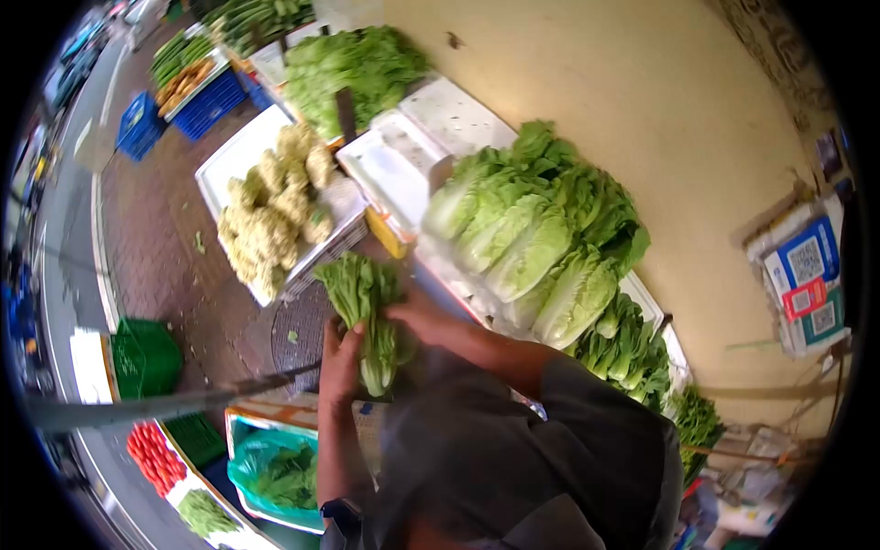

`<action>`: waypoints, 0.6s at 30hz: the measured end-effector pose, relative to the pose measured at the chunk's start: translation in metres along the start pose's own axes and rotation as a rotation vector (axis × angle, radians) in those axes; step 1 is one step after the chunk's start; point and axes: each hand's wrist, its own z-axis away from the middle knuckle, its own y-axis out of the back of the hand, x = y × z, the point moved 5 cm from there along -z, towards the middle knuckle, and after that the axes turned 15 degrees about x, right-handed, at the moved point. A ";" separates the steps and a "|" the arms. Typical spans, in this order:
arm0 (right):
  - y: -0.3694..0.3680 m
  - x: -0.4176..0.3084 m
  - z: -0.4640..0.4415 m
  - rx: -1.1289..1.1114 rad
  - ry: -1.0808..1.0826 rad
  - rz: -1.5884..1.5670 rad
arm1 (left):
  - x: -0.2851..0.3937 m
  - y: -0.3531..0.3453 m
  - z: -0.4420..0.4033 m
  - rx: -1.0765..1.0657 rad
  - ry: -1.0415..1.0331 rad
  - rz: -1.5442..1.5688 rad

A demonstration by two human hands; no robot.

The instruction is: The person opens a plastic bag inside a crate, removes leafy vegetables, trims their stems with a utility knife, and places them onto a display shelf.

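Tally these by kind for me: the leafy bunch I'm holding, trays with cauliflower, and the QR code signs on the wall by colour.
Bunch of leafy greens: 1
White cauliflower tray: 1
Blue QR sign: 1
Red QR sign: 1
Green QR sign: 1
Total: 5

Green leafy bunch (357,291); right of it, 3 black-and-white-patterned QR codes (803,302); above-left, cream cauliflower (259,236); below-left, red produce (155,456).
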 end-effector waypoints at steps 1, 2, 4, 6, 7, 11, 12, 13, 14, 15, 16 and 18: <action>0.017 -0.012 -0.007 0.020 -0.043 -0.095 | 0.013 -0.025 -0.004 -0.059 0.017 0.029; 0.043 -0.030 -0.015 0.034 -0.088 -0.195 | 0.018 -0.050 -0.015 -0.106 -0.006 0.048; 0.088 -0.090 -0.017 0.169 -0.126 -0.239 | 0.024 -0.093 -0.034 -0.197 -0.045 0.095; 0.141 -0.152 -0.022 0.390 -0.064 -0.251 | 0.023 -0.120 -0.052 -0.261 -0.081 -0.078; 0.173 -0.174 -0.031 0.486 -0.006 -0.317 | 0.023 -0.130 -0.060 -0.287 -0.103 -0.158; 0.290 -0.263 -0.077 0.665 0.181 -0.473 | -0.005 -0.119 -0.090 -0.192 0.057 -0.226; 0.326 -0.272 -0.097 0.666 0.220 -0.511 | -0.020 -0.098 -0.100 -0.130 0.098 -0.215; 0.360 -0.279 -0.117 0.665 0.261 -0.546 | -0.040 -0.069 -0.113 -0.068 0.137 -0.200; 0.381 -0.286 -0.129 0.705 0.275 -0.529 | -0.064 -0.034 -0.125 -0.016 0.149 -0.158; 0.399 -0.291 -0.142 0.745 0.286 -0.512 | -0.085 0.001 -0.133 0.039 0.160 -0.118; 0.414 -0.294 -0.152 0.785 0.299 -0.495 | -0.099 0.031 -0.133 0.160 0.261 -0.175; 0.450 -0.279 -0.178 0.877 0.252 -0.425 | -0.122 0.090 -0.122 0.326 0.398 -0.261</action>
